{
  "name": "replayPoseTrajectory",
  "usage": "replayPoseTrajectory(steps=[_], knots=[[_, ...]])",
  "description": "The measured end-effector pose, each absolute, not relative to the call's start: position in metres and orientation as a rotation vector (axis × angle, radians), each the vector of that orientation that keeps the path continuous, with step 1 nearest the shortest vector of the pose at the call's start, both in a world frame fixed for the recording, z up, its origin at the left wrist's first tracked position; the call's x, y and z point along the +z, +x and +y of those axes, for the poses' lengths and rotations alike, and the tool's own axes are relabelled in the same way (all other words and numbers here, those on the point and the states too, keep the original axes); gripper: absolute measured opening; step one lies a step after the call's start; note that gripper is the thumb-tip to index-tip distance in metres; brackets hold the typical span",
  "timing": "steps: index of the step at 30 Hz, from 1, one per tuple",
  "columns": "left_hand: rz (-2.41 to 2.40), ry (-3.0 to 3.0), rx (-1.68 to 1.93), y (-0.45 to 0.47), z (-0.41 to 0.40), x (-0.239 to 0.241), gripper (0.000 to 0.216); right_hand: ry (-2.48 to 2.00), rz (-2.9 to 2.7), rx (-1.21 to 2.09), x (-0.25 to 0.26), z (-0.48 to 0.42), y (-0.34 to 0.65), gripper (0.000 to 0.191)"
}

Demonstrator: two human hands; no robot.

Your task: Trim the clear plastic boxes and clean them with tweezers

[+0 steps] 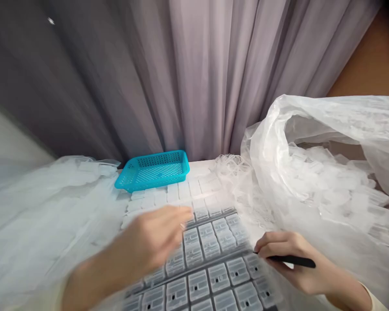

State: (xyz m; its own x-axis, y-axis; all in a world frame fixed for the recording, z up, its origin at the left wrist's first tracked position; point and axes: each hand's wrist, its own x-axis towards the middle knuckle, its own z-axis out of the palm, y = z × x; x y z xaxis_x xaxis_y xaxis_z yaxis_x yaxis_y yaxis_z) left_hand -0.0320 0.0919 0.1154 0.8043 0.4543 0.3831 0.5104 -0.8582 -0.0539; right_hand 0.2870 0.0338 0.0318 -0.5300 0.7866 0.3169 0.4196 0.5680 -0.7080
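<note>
My left hand [158, 235] is smeared by motion above the left side of several rows of small clear plastic boxes [196, 285]. Its fingers point to the right, and I cannot make out whether they pinch anything. At the right edge of the rows, my right hand [283, 255] is closed round a slim black tool [293, 260], its kind unclear. The tool's front end is mostly hidden by the fingers, near the boxes. Many of the nearer boxes show a small black dot inside. Dark grey strips [214, 263] run between the rows.
A blue perforated plastic basket [155, 170] stands at the back of the table. On the right, a large translucent plastic bag [269, 155] gapes over many clear plastic pieces [330, 177]. Stringy clear plastic [233, 168] lies beside it. More plastic sheeting [52, 216] covers the left. A grey curtain [201, 77] hangs behind.
</note>
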Motion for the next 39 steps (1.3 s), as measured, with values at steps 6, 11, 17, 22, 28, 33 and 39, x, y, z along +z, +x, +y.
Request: replayPoseTrajectory(steps=[6, 11, 17, 22, 28, 33, 39], knots=[[-0.417, -3.207, 0.109, 0.022, 0.090, 0.056, 0.059, -1.126, -1.950, 0.631, 0.023, 0.042, 0.298, 0.015], [-0.360, -3.351, 0.081, 0.023, 0.100, 0.044, 0.056, -1.340, -1.643, 0.652, 0.019, 0.046, 0.292, 0.016], [-0.353, -3.335, -0.132, 0.039, 0.107, 0.051, 0.036, -1.393, -1.290, 1.002, 0.023, 0.058, 0.281, 0.031], [-0.511, -3.208, -0.156, 0.049, 0.113, 0.044, 0.042, -1.357, -1.316, 1.080, 0.021, 0.077, 0.282, 0.028], [-0.503, -3.174, -0.101, 0.040, 0.116, 0.023, 0.051, -1.322, -1.313, 0.978, 0.004, 0.080, 0.282, 0.025], [-0.475, -3.200, -0.126, 0.041, 0.119, 0.021, 0.048, -1.223, -1.558, 0.837, 0.001, 0.069, 0.277, 0.008], [-0.455, -3.215, -0.200, 0.044, 0.120, 0.018, 0.051, -1.147, -1.760, 0.697, 0.004, 0.063, 0.278, 0.006]])
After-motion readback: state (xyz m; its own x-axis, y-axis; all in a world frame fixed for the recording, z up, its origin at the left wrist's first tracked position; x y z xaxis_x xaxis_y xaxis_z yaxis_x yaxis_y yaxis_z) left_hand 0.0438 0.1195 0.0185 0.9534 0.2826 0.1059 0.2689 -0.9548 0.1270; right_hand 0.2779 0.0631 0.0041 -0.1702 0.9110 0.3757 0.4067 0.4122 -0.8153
